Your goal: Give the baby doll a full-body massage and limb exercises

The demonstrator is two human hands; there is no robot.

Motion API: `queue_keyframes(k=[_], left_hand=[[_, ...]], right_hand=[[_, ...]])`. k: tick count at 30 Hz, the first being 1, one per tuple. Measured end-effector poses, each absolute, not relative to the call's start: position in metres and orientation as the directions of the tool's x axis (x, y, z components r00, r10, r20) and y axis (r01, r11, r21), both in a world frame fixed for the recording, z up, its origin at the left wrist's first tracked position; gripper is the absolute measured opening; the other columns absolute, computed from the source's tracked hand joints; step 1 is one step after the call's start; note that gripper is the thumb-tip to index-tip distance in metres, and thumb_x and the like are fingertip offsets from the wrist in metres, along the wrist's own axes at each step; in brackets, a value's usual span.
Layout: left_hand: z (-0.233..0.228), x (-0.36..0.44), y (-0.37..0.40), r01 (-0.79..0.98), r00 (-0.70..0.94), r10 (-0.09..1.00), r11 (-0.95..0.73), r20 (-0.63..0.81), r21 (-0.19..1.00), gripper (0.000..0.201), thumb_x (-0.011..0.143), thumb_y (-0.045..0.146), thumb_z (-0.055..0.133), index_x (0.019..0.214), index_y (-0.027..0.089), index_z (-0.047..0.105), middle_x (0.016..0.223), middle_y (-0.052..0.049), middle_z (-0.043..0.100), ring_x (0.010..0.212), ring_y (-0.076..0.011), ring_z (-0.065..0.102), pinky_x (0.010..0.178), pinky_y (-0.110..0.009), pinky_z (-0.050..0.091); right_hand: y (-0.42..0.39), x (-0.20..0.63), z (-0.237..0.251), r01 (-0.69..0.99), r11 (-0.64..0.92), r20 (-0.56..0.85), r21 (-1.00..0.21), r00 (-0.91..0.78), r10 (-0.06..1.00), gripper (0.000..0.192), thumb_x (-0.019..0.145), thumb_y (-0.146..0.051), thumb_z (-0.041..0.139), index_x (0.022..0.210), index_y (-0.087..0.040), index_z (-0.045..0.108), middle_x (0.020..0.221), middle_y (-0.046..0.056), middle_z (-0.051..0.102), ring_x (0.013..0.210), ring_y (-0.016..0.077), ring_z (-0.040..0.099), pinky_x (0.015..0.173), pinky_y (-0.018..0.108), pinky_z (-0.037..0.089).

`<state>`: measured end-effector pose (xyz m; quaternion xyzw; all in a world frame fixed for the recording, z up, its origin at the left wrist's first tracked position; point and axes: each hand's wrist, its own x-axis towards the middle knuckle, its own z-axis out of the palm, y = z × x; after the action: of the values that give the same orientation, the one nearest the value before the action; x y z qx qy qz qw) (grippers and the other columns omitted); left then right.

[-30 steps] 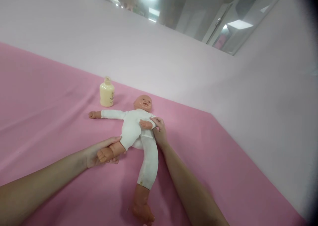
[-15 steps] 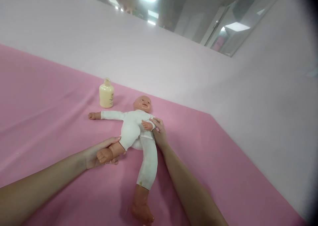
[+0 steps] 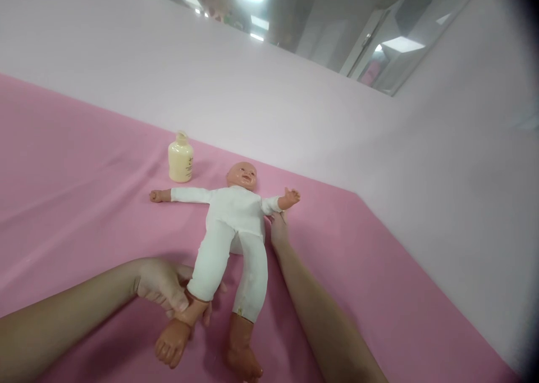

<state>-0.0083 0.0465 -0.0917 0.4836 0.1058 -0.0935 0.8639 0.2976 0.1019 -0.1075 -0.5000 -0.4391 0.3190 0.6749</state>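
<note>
While the left hand (image 3: 162,286) grips the doll (image 3: 236,217) by one ankle, both legs lie straight and the right hand (image 3: 278,231) rests loosely open at its side.

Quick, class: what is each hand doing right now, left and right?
Left hand: closed around the doll's lower leg, just above the ankle.
Right hand: flat beside the doll's side, at its sleeve; holding nothing that shows.

Bottle (image 3: 181,159) behind doll (image 3: 233,226) on cloth (image 3: 84,169)
</note>
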Motion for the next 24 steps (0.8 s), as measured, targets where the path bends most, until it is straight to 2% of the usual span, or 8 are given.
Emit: queue_keyframes(k=[2,5,8,13,20,24], left_hand=[[-0.093,-0.008,0.047,0.294,0.955,-0.112,0.498,-0.276,0.816,0.092,0.051,0.026,0.092,0.134,0.032,0.055,0.109,-0.005,0.070,0.104,-0.0320,0.068,0.082,-0.043,0.055],[-0.092,-0.006,0.046,0.315,0.949,-0.154,0.462,-0.275,0.829,0.095,0.045,0.023,0.093,0.132,0.031,0.056,0.103,-0.003,0.070,0.105,-0.0339,0.068,0.080,-0.044,0.056],[-0.092,-0.004,0.044,0.330,0.944,-0.133,0.433,-0.303,0.839,0.091,0.047,0.024,0.092,0.131,0.031,0.057,0.104,-0.002,0.070,0.103,-0.0321,0.069,0.081,-0.043,0.056],[-0.097,-0.007,0.045,0.344,0.938,-0.105,0.417,-0.331,0.841,0.085,0.055,0.029,0.090,0.133,0.034,0.054,0.109,-0.003,0.071,0.102,-0.0300,0.070,0.083,-0.042,0.055],[-0.096,-0.006,0.045,0.338,0.940,-0.107,0.419,-0.324,0.843,0.082,0.058,0.025,0.088,0.132,0.034,0.055,0.107,-0.002,0.071,0.098,-0.0275,0.071,0.081,-0.039,0.054],[-0.093,-0.006,0.044,0.299,0.952,-0.070,0.436,-0.299,0.849,0.077,0.059,0.023,0.087,0.129,0.031,0.058,0.105,-0.002,0.071,0.099,-0.0265,0.069,0.078,-0.035,0.054]], right_hand=[[0.103,0.298,-0.108,-0.043,0.271,0.221,-0.962,0.462,0.859,0.040,0.082,-0.032,0.051,0.122,-0.025,0.053,0.121,0.003,0.064,0.107,0.0197,0.062,0.092,0.036,0.053],[0.106,0.301,-0.109,-0.119,0.250,0.160,-0.961,0.500,0.851,0.043,0.079,-0.029,0.050,0.122,-0.024,0.051,0.124,0.004,0.063,0.109,0.0192,0.062,0.093,0.035,0.053],[0.111,0.307,-0.115,-0.166,0.231,0.111,-0.959,0.529,0.841,0.043,0.079,-0.032,0.050,0.121,-0.022,0.050,0.123,0.007,0.064,0.108,0.0201,0.064,0.093,0.037,0.054],[0.120,0.313,-0.124,-0.151,0.216,0.098,-0.965,0.556,0.825,0.044,0.084,-0.041,0.047,0.123,-0.021,0.051,0.109,0.008,0.068,0.108,0.0226,0.066,0.093,0.042,0.055],[0.124,0.318,-0.130,-0.103,0.228,0.137,-0.968,0.546,0.827,0.047,0.085,-0.050,0.044,0.120,-0.020,0.052,0.109,0.008,0.068,0.109,0.0218,0.067,0.091,0.041,0.056],[0.122,0.319,-0.128,-0.073,0.217,0.146,-0.973,0.532,0.834,0.047,0.086,-0.046,0.041,0.122,-0.018,0.050,0.114,0.010,0.066,0.108,0.0219,0.067,0.091,0.041,0.056]])
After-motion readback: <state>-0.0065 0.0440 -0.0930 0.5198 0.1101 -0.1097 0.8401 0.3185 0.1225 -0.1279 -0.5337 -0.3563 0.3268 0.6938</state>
